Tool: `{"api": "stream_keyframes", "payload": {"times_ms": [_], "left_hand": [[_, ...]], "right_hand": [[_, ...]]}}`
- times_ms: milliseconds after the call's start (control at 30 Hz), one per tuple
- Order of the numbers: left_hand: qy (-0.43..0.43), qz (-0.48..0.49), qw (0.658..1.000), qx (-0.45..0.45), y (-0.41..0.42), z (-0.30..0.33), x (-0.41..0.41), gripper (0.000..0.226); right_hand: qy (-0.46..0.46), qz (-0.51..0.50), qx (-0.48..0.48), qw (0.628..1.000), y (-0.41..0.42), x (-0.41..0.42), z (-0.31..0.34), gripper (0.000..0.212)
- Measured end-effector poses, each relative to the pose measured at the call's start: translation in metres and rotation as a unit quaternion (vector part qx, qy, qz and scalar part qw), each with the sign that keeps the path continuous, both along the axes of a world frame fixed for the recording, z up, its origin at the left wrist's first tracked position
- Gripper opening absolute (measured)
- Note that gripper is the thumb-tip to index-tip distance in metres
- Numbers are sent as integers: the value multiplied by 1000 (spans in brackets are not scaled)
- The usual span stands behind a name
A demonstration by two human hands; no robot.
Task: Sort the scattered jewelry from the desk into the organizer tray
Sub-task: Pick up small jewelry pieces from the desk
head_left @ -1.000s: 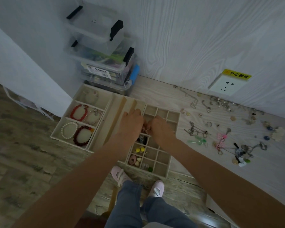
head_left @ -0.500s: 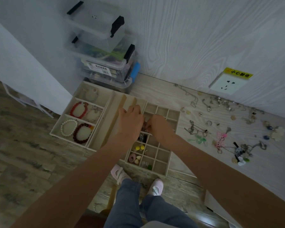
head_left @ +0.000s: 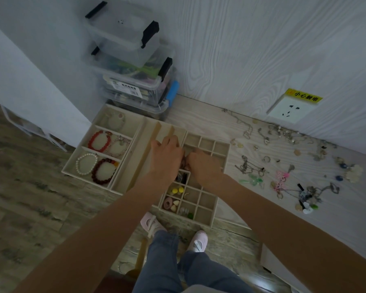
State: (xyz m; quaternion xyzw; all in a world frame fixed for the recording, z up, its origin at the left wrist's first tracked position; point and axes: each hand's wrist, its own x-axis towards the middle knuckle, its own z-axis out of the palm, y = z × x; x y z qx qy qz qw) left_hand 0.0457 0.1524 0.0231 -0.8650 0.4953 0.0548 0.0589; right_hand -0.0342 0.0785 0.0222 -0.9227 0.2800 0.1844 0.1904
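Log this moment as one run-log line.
phase: placing | left hand: over organizer tray | right hand: beside it, fingers hidden | held item: unclear | scattered jewelry: on desk

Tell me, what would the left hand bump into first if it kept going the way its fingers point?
Probably the beige tray's long wooden divider slats, just beyond the left hand; depth is unclear.

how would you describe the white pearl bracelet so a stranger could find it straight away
Start at the stacked clear storage boxes against the wall, then drop to the beige bracelet tray just below them at the desk's left end. The white pearl bracelet lies in the nearest row, on the left, beside a dark red bead bracelet. It is the only white ring of beads there.
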Motion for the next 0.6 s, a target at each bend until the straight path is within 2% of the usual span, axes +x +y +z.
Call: {"api": "stream_keyframes", "payload": {"times_ms": [267,600], "left_hand": [[31,-13,999,14,3,2,0,22],[67,-74,994,41,14,13,7,39]], "right_hand": [[44,-2,50,998,-16,12,13,24],[31,1,-21,999,-16,14,15,24]]}}
